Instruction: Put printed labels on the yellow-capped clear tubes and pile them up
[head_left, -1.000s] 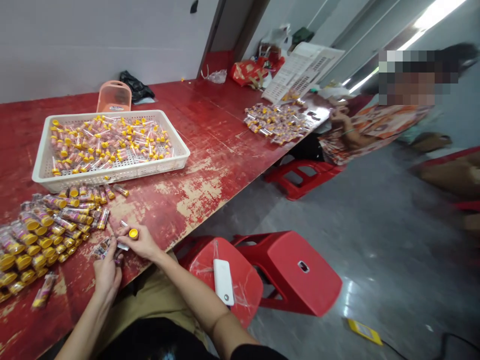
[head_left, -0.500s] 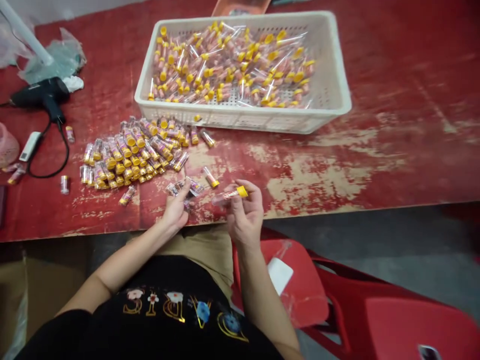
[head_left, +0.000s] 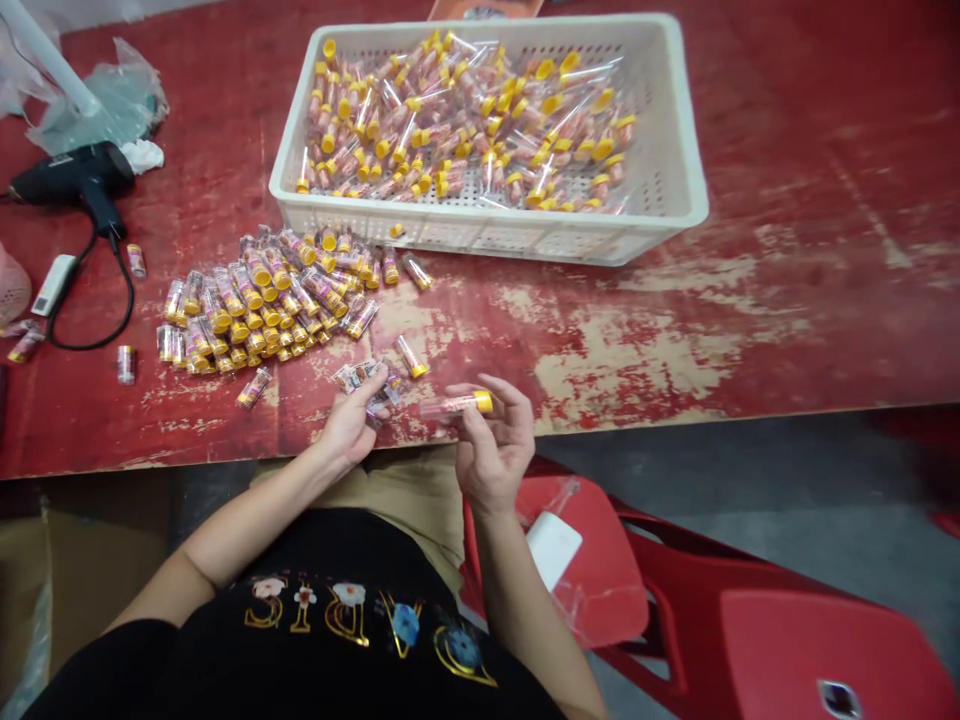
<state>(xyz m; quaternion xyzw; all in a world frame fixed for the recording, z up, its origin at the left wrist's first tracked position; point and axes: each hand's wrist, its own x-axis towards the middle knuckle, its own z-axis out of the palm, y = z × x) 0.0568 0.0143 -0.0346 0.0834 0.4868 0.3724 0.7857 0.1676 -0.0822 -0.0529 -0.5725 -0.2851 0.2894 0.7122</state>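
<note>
My right hand point(head_left: 495, 445) pinches a clear tube with a yellow cap point(head_left: 457, 404), held level just off the red table's near edge point(head_left: 675, 400). My left hand point(head_left: 351, 420) rests on the table with its fingers closed on small printed label sleeves point(head_left: 361, 377). One loose capped tube point(head_left: 411, 356) lies just beyond the hands. A pile of labelled yellow-capped tubes point(head_left: 262, 305) lies to the left. Behind it stands a white perforated crate point(head_left: 675, 210) filled with several unlabelled tubes.
A black heat gun point(head_left: 71, 178) with its cord lies at the far left, beside crumpled clear plastic point(head_left: 105, 100) and a few stray tubes point(head_left: 126, 363). Red plastic stools point(head_left: 750, 640) stand at my right, one bearing a white power bank point(head_left: 553, 549).
The camera swung from the room and a seated co-worker down to my hands. Since half a second ago my right hand has lowered slightly with the tube turned level; my left hand stays on the sleeves.
</note>
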